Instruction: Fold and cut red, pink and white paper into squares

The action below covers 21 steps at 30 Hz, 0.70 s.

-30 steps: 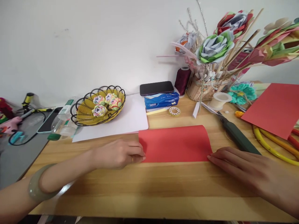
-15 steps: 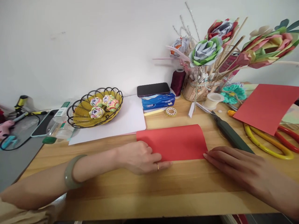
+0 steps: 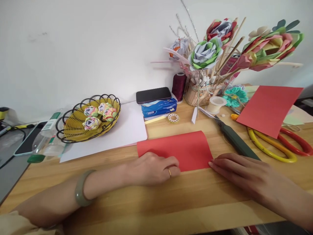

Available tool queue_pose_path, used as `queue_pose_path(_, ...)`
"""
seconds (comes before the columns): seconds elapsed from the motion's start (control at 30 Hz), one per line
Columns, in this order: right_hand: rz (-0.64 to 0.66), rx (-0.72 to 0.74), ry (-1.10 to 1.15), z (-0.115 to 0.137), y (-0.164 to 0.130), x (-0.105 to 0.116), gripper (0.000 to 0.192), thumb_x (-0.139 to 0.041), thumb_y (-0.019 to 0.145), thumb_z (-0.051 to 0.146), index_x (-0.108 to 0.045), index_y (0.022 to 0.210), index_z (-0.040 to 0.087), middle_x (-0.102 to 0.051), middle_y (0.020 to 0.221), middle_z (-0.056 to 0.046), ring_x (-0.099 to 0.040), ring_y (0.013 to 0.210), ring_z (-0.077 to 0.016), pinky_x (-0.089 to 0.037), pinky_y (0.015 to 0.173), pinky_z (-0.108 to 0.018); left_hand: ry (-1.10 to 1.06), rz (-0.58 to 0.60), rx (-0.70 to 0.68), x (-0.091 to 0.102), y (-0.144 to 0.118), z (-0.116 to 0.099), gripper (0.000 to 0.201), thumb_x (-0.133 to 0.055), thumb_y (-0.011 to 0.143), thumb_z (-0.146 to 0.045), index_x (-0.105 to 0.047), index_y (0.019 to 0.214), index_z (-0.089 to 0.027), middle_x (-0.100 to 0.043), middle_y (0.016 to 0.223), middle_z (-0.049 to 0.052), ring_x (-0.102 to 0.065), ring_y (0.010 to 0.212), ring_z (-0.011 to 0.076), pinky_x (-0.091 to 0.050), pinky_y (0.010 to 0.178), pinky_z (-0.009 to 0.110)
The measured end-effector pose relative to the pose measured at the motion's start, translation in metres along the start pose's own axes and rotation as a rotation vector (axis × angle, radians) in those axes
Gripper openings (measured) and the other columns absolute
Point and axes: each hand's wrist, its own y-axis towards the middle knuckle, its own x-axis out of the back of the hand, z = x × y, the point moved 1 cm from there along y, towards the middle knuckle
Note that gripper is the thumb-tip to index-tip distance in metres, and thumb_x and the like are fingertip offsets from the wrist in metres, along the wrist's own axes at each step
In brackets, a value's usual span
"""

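A curled left hand [image 3: 153, 170] and an outstretched right hand [image 3: 246, 174] touch the near edge of bent red paper [image 3: 188, 150] on a wood-grained tabletop [image 3: 176, 202] before a scuffed white wall [image 3: 97, 49]; whether either grips cannot be seen. Paper flowers [image 3: 205, 54] stand behind.

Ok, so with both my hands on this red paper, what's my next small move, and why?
Perhaps press the far edge of the red paper flat with your left hand, bracing the near right corner with your right hand. That far edge looks rounded rather than sharply creased, and your right hand touches the corner, so the sheet should shift less.
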Motion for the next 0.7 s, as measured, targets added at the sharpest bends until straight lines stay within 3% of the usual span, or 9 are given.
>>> queue_pose_path(0.13,0.01,-0.009,-0.023,0.0,-0.006,-0.003,0.042,-0.034,0.09,0.012,-0.054,0.126,0.021,-0.067,0.107,-0.005,-0.06,0.102,-0.0197,-0.052,0.079,-0.029,-0.145,0.087,-0.015,0.009,0.004,-0.001,0.026,-0.042,0.098,-0.028,-0.054,0.121,-0.026,-0.065,0.118,-0.002,-0.061,0.107,0.0143,-0.047,0.089,0.025)
queue_pose_path(0.23,0.002,-0.005,-0.024,-0.001,-0.005,-0.002,0.042,-0.033,0.089,0.011,-0.055,0.124,0.021,-0.068,0.107,-0.005,-0.061,0.102,-0.0196,-0.053,0.079,-0.029,-0.148,0.228,-0.164,0.015,0.006,0.001,0.039,-0.036,0.098,-0.013,-0.044,0.135,-0.02,-0.044,0.144,0.004,-0.035,0.136,0.0158,-0.027,0.113,0.033)
queue_pose_path(0.33,-0.009,-0.001,-0.015,-0.002,0.004,0.005,0.039,-0.034,0.089,0.011,-0.059,0.118,0.021,-0.069,0.103,-0.005,-0.063,0.098,-0.0197,-0.054,0.075,-0.029,-0.113,0.338,-0.209,0.017,0.009,0.002,0.046,-0.031,0.097,-0.008,-0.034,0.142,-0.016,-0.027,0.152,0.005,-0.023,0.141,0.0123,-0.016,0.117,0.032)
queue_pose_path(0.47,-0.037,-0.023,-0.028,0.001,0.022,0.016,0.033,-0.036,0.089,0.012,-0.065,0.104,0.02,-0.072,0.093,-0.005,-0.068,0.081,-0.0184,-0.057,0.063,-0.028,-0.115,0.368,-0.197,0.017,0.011,0.002,0.049,-0.034,0.095,-0.006,-0.033,0.142,-0.016,-0.026,0.152,0.004,-0.022,0.141,0.0106,-0.018,0.117,0.032)
queue_pose_path(0.57,-0.041,-0.081,0.043,0.012,0.041,0.015,0.038,-0.038,0.089,0.011,-0.061,0.118,0.02,-0.069,0.11,-0.007,-0.066,0.098,-0.0184,-0.057,0.076,-0.031,-0.105,0.349,-0.201,0.013,0.012,0.003,0.049,-0.037,0.094,-0.006,-0.035,0.141,-0.019,-0.027,0.152,0.003,-0.023,0.141,0.01,-0.018,0.117,0.031)
queue_pose_path(0.7,0.232,-0.122,0.345,0.026,0.074,-0.004,0.047,-0.037,0.095,0.028,-0.041,0.14,0.015,-0.047,0.14,-0.01,-0.042,0.129,-0.019,-0.042,0.102,-0.039,-0.091,0.262,-0.219,0.007,0.013,0.003,0.036,-0.042,0.097,-0.013,-0.049,0.131,-0.013,-0.038,0.147,0.01,-0.031,0.138,0.0152,-0.023,0.115,0.029)
